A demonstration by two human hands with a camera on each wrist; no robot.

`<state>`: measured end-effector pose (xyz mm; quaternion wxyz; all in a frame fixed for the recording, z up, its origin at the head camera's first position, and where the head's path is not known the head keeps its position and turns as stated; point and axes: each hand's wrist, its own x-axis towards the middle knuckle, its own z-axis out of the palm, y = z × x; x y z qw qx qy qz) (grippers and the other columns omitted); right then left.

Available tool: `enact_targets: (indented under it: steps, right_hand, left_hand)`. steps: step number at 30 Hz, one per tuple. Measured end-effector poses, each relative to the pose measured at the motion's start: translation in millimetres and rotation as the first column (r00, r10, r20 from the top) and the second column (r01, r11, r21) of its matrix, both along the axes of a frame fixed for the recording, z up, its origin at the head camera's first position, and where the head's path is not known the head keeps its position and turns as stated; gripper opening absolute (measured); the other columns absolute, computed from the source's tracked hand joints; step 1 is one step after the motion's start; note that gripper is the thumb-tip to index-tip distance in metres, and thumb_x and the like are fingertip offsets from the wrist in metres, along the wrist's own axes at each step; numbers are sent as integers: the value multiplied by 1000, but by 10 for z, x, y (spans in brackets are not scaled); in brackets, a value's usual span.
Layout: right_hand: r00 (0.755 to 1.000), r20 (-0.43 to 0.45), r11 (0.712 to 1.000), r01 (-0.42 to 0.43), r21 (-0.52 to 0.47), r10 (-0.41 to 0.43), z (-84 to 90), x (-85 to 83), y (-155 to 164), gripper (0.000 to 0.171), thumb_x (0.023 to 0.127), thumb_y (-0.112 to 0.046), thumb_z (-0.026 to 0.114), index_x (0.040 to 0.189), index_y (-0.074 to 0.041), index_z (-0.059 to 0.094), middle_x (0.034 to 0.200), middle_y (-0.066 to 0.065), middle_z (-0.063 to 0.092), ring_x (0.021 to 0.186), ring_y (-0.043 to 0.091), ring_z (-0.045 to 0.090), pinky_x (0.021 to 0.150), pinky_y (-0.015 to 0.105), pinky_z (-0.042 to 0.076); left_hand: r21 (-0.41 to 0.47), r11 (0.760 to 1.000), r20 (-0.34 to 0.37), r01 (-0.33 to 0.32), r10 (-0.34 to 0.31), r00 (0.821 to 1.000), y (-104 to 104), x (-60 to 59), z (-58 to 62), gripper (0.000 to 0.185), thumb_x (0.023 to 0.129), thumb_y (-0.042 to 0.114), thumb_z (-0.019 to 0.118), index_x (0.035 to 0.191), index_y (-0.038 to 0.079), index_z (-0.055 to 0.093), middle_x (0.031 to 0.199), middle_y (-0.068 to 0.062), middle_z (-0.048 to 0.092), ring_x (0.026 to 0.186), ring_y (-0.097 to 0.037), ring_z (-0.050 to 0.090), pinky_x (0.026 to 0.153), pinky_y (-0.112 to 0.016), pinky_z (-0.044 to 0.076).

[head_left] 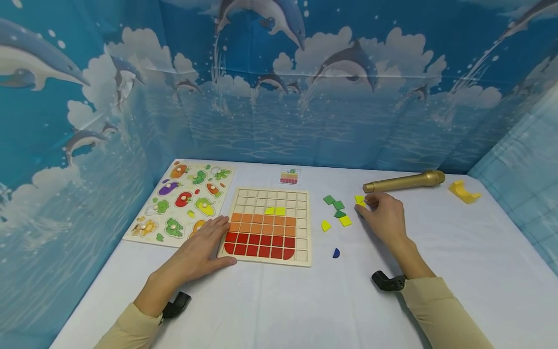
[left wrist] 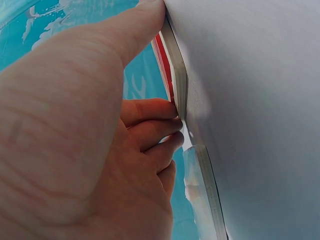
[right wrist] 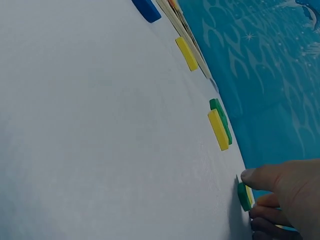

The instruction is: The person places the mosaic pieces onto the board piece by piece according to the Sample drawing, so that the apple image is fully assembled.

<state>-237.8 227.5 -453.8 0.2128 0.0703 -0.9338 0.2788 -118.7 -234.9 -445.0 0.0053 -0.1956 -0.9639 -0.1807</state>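
Observation:
My left hand (head_left: 201, 252) lies at the near left corner of a wooden grid board (head_left: 303, 242), thumb along its front edge and straight fingers at its left edge. Rows of red tiles (head_left: 266, 240), orange tiles (head_left: 263, 224) and two yellow tiles (head_left: 275, 211) fill part of the grid. My right hand (head_left: 386, 216) is at loose yellow tiles (head_left: 359, 199), with thumb and fingertips around them. A green tile (right wrist: 244, 196) shows right under the thumb (right wrist: 265, 176) in the right wrist view. I cannot tell whether the fingers pinch a tile.
Loose green tiles (head_left: 338, 205), a yellow square (head_left: 345, 221), a yellow rounded piece (head_left: 326, 226) and a blue half-round piece (head_left: 336, 253) lie between board and right hand. Behind are a picture card (head_left: 290, 176), gold microphone (head_left: 403, 182) and yellow holder (head_left: 464, 192); a vegetable puzzle (head_left: 192, 186) lies left.

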Motion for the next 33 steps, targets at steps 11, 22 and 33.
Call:
enact_targets:
  steps: [11, 22, 33]
  right_hand:
    - [999, 42, 1000, 28, -12, -27, 27, -94, -102, 24, 86, -4, 82, 105, 8, 76, 92, 24, 75, 85, 37, 66, 80, 50, 51]
    - [994, 41, 994, -98, -54, 100, 66, -84, -194, 14, 83, -6, 83, 94, 0, 77, 86, 18, 74, 80, 32, 66, 76, 43, 53]
    - [920, 162, 934, -350, -71, 357, 183, -74, -819, 17, 86, -11, 86, 101, -6, 78, 99, 8, 76, 91, 24, 67, 86, 43, 62]
  left_hand:
    - [-4, 1000, -2, -1, 1, 1000, 11, -10, -5, 93, 90, 52, 80, 158, 0, 44, 169, -18, 38, 158, -40, 32, 129, -59, 27]
    - [-6, 1000, 11, -12, 12, 1000, 7, -5, -2, 94, 89, 51, 81, 159, 1, 43, 170, -17, 36, 158, -40, 31, 128, -59, 28]
    - [6, 1000, 21, -14, 14, 1000, 9, -6, 4, 94, 90, 51, 81, 159, 0, 43, 170, -17, 36, 159, -40, 30, 129, -59, 26]
